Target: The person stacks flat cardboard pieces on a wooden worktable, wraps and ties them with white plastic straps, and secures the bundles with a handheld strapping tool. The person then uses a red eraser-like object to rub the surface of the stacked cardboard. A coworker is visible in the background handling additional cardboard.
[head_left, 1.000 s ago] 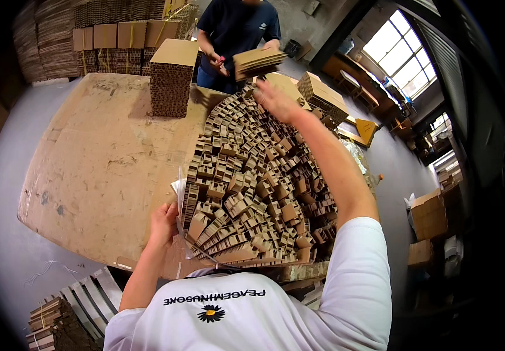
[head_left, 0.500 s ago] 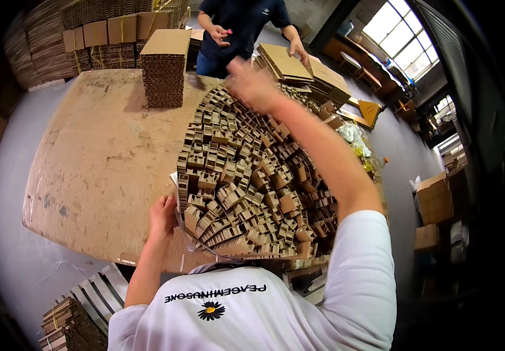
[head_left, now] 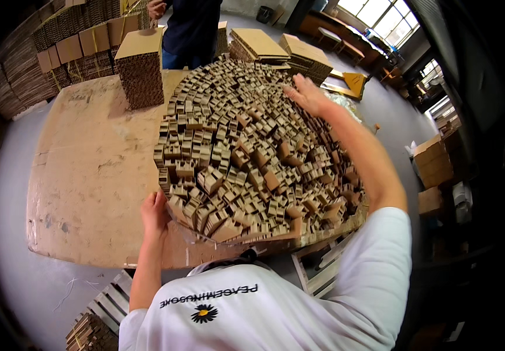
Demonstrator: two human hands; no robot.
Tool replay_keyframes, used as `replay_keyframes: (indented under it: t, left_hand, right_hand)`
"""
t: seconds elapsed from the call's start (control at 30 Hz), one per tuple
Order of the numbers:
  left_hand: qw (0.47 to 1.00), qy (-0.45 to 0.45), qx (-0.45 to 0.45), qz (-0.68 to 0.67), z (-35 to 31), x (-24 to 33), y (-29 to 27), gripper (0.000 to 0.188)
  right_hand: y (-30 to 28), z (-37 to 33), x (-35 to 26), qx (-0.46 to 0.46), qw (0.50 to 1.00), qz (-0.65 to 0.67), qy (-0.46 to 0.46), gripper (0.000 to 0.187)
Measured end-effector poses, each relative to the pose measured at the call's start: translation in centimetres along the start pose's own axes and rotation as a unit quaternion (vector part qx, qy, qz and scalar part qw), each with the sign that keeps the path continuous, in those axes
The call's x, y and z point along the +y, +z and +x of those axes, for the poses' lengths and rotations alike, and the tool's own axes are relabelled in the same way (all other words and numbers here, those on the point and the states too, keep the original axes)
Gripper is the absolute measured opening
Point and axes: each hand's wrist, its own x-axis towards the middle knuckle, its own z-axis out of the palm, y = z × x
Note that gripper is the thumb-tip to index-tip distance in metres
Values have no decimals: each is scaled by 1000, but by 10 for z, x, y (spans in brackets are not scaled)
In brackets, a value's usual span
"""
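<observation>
A broad, rounded pile of cardboard pieces [head_left: 229, 140], many standing on edge with slotted ends showing, covers the right part of the table. At its near left edge my left hand [head_left: 155, 213] is closed, thumb up. A thin dark strip [head_left: 203, 237] curves along the pile's near edge, close to this hand. What the fingers grip is hidden. My right hand [head_left: 308, 96] reaches over the pile's far right side, fingers stretched out and holding nothing; it is slightly blurred, and whether it touches the pieces I cannot tell.
The brown-covered table [head_left: 89, 181] extends left, with a tall cardboard stack [head_left: 140, 67] at its far side. Behind it stands a person in dark clothes [head_left: 191, 32]. Flat cardboard stacks [head_left: 258, 44] lie beyond the pile. A pallet [head_left: 322, 269] sits below the near edge.
My right hand has moved right and lower from the pile's far edge. The co-worker has shifted left, letting go of the flat cardboard. The view has shifted; my left hand stays at the pile's edge.
</observation>
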Motion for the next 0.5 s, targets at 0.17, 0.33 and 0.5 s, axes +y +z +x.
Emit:
replay_keyframes:
  t: [0.17,0.33,0.5]
  left_hand:
    - [999,16,-17,-39,13,-11,-16,18]
    - [996,-19,-13,-89,-9,11,4,24]
    - [999,-2,-39,-37,-2,-2,-1,21]
  right_hand:
    - [-24,-47,-79,45,986,55,-152,81]
    - [-44,-100,-86,17,980,119,-161,89]
    - [-61,-219,-64,81,981,41,-169,85]
